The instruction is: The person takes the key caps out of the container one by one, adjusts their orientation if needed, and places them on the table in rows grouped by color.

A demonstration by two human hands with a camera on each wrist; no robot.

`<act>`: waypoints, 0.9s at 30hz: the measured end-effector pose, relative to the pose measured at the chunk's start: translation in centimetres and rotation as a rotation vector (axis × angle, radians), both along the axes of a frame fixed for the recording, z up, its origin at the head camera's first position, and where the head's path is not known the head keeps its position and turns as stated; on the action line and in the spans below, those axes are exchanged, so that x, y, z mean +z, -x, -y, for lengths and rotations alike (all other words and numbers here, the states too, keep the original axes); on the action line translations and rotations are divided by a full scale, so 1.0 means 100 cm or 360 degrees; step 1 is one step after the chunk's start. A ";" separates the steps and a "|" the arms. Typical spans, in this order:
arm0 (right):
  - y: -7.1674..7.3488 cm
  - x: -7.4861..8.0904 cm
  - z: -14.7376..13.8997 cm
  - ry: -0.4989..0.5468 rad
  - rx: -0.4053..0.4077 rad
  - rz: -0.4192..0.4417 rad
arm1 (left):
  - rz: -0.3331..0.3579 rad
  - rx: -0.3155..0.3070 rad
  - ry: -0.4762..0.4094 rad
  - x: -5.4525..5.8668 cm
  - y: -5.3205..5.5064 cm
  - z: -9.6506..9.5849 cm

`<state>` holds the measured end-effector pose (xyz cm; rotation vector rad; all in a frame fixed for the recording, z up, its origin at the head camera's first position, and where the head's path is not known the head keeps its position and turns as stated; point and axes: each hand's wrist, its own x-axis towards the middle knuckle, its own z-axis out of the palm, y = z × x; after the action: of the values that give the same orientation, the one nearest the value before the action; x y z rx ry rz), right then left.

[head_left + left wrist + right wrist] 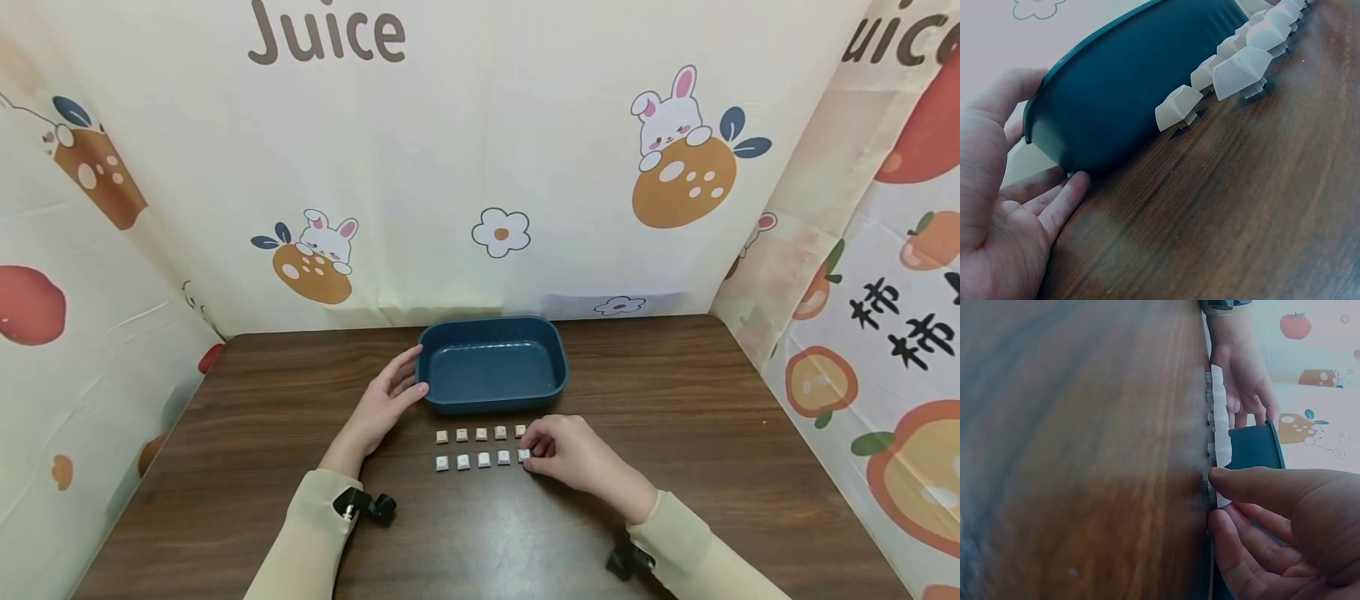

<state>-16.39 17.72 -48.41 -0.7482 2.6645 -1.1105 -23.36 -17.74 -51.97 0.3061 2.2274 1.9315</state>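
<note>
My left hand (382, 404) holds the left end of a dark blue rectangular tray (491, 407), thumb at the near corner and fingers along the side. In the left wrist view, the thumb touches the tray's rim and the other fingertips (1075, 187) sit low by its base. Just in front of the tray, two rows of small keycaps stand on the table: beige ones (481, 434) behind, white ones (483, 460) in front. At the right end of the front row, my right hand (573, 454) pinches a white keycap (1220, 501) between thumb and fingers, partly hiding it.
Brown wood-grain table (300, 367) lies under everything. A printed cloth (487, 150) hangs behind it and along both sides. Each sleeve carries a black wrist mount (365, 505).
</note>
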 end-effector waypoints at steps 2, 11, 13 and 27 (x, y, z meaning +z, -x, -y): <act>0.001 -0.001 0.000 0.0005 0.0006 0.0005 | 0.0001 0.0002 0.0001 0.001 -0.001 0.000; 0.002 -0.002 -0.001 0.0020 0.0018 0.0033 | 0.0001 -0.0003 0.0006 0.000 0.000 0.000; 0.002 -0.002 -0.003 0.0023 0.0021 0.0034 | -0.0001 -0.0003 0.0010 0.000 0.000 0.000; 0.008 0.026 -0.037 -0.0049 0.0061 -0.0112 | -0.0031 -0.0076 0.0014 0.008 0.001 0.005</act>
<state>-17.24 21.44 -45.82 -0.8438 2.7060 -1.0506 -23.50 -18.21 -51.19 0.3751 2.2195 1.9020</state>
